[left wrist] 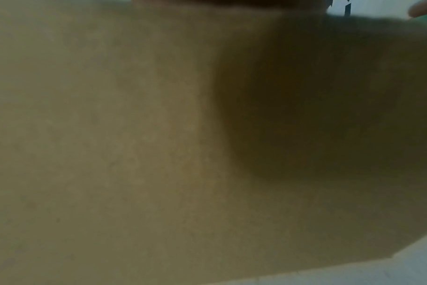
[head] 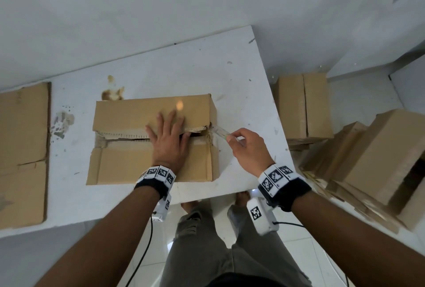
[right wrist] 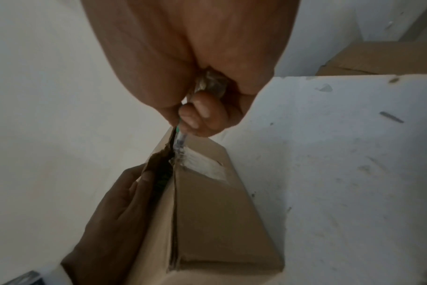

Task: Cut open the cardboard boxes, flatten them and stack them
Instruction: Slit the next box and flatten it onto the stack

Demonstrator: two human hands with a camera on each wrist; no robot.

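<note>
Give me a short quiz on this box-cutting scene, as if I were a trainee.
1. True or false: the left hand lies flat on the box.
2. What does the right hand hold? A) tape roll B) cutter C) pen
3. Fill in: the flat cardboard lies at the table's ____ end.

Key: 1 true, fingers spread over the top seam. 2 B, its tip at the box's right end, by the tape. 3 left.
</note>
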